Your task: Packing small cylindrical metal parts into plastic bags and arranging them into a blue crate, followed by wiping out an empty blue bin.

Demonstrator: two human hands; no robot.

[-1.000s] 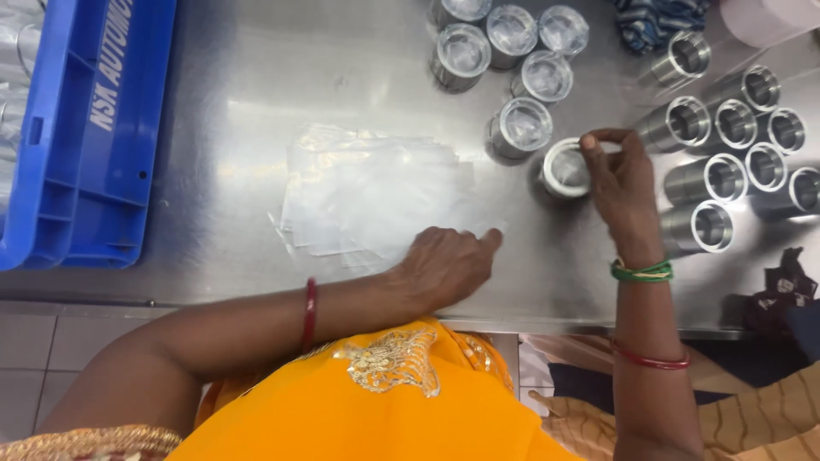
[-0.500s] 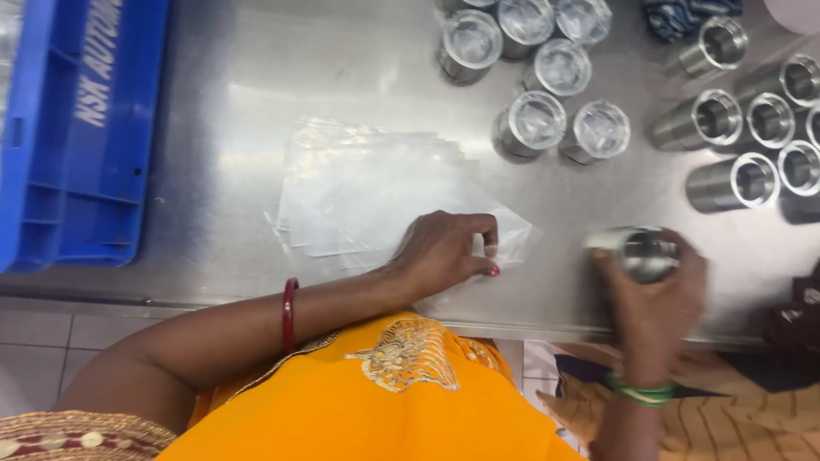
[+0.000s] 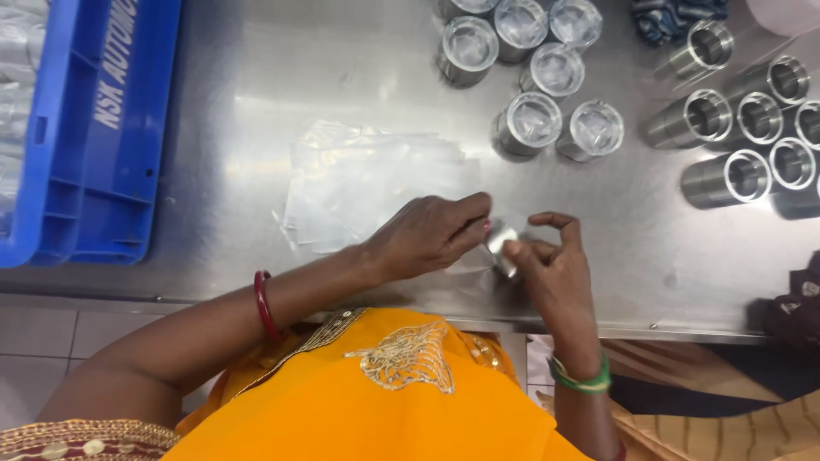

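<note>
My right hand (image 3: 551, 265) grips a short shiny metal cylinder (image 3: 502, 246) near the front edge of the steel table (image 3: 256, 102). My left hand (image 3: 431, 235) pinches a clear plastic bag right at that cylinder, fingertips touching it. A loose pile of clear plastic bags (image 3: 359, 183) lies flat just left of my left hand. How far the cylinder sits inside the bag is hard to tell.
Several bagged upright metal cylinders (image 3: 530, 119) stand at the back middle. Several bare cylinders (image 3: 726, 177) lie on their sides at the right. A blue plastic crate (image 3: 102, 128) sits at the left. Dark cloth (image 3: 670, 19) lies at the back; another dark object (image 3: 790, 312) at the right edge.
My right hand took a cylinder from the group and carried it left to the front edge, meeting my left hand, which lifted a bag from the pile.
</note>
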